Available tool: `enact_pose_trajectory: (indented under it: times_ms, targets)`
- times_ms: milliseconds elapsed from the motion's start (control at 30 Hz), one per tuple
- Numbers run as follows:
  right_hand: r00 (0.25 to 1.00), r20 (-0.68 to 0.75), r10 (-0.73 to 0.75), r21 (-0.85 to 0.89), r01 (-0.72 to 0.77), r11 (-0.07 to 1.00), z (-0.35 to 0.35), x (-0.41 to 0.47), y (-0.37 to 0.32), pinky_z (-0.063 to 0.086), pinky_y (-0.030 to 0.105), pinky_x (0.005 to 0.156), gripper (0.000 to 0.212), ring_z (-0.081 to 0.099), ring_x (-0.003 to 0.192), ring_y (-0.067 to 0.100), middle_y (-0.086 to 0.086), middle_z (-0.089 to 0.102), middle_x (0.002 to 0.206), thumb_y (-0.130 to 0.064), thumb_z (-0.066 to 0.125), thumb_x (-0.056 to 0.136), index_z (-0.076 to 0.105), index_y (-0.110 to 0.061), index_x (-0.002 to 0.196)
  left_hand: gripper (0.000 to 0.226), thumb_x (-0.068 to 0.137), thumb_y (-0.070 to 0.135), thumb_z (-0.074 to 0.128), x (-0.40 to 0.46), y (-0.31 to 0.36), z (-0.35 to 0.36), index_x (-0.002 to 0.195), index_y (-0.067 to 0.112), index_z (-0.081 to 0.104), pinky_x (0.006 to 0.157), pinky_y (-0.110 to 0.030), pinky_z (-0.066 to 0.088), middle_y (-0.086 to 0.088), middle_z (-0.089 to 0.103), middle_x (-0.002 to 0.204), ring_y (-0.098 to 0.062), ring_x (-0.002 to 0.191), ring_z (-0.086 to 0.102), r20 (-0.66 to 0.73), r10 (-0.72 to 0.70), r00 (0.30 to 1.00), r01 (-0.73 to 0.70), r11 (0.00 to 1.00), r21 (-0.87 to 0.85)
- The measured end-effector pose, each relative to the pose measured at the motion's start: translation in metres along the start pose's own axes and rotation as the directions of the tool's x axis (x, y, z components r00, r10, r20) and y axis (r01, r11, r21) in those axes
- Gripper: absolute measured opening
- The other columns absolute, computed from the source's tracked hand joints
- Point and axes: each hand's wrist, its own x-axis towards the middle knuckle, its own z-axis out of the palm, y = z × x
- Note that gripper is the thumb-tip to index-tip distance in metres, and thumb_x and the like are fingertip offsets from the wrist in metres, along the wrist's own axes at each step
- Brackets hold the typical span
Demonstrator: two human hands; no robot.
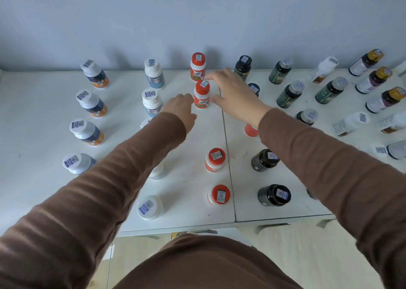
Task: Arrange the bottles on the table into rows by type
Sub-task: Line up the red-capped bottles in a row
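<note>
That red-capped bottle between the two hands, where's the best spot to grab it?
Grip the red-capped bottle around its body just below the cap, from the near side. It stands upright, with open table in front and another red bottle close behind.

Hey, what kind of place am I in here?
Probably a plain indoor sorting workspace: white tables against a bare wall, covered with supplement bottles, each cap carrying a barcode sticker.
</note>
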Motion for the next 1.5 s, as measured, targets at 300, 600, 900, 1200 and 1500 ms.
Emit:
enact_pose_trajectory:
  times_ms: [300,600,900,1200,1500]
  targets:
    - [0.979,0.181,-0.091,-0.080,0.107,0.991,0.014,0.051,0.021,0.046,0.042,0.097,0.035,0.053,0.119,0.026,0.006,0.055,0.133,-0.021,0.059,0.093,0.056,-0.020,0.127,0.037,0.097,0.018,0.042,0.036,0.000,0.007,0.133,0.009,0.041,0.097,-0.037,0.041,-0.014,0.052,0.133,-0.034,0.120,0.050,0.033,-0.150,0.988,0.152,0.987,-0.057]
    - [0.956,0.220,0.193,0.549,-0.285,0.786,-0.041,0.042,0.017,0.043,0.019,0.053,0.043,0.050,0.057,0.008,-0.004,0.057,0.066,-0.059,0.057,0.090,0.066,-0.017,0.088,0.061,0.098,0.051,0.025,0.034,0.020,-0.012,0.103,0.001,0.060,0.053,-0.023,0.050,-0.015,0.064,0.069,-0.019,0.048,0.054,0.533,0.017,0.846,0.533,0.024,-0.846]
    - [0.937,0.264,0.230,0.543,-0.341,0.767,-0.037,0.025,0.019,0.041,0.022,0.054,0.060,0.045,0.056,0.010,-0.003,0.053,0.067,-0.063,0.053,0.090,0.068,-0.006,0.104,0.057,0.098,0.049,0.028,0.023,0.024,-0.007,0.104,0.001,0.057,0.054,-0.023,0.053,-0.014,0.063,0.070,-0.017,0.050,0.057,0.623,0.116,0.774,0.633,-0.109,-0.766]
    - [0.990,0.124,-0.062,0.220,0.033,0.975,-0.018,-0.013,0.013,0.044,0.025,0.082,0.040,0.057,0.098,0.009,-0.005,0.059,0.111,-0.042,0.071,0.084,0.063,-0.027,0.120,0.027,0.095,0.020,0.052,0.006,0.000,0.017,0.122,0.023,0.044,0.105,-0.041,0.045,-0.015,0.059,0.126,-0.029,0.116,0.058,0.376,0.047,0.926,0.314,0.458,-0.831]
    - [0.947,0.273,-0.167,-0.030,0.182,0.983,0.019,-0.030,0.004,0.047,0.034,0.083,0.039,0.051,0.101,0.020,0.001,0.052,0.111,-0.035,0.065,0.090,0.057,-0.020,0.125,0.035,0.092,0.010,0.051,0.008,-0.005,0.027,0.125,0.021,0.047,0.097,-0.035,0.045,-0.006,0.054,0.134,-0.026,0.118,0.054,0.247,-0.044,0.968,0.154,0.882,-0.446]
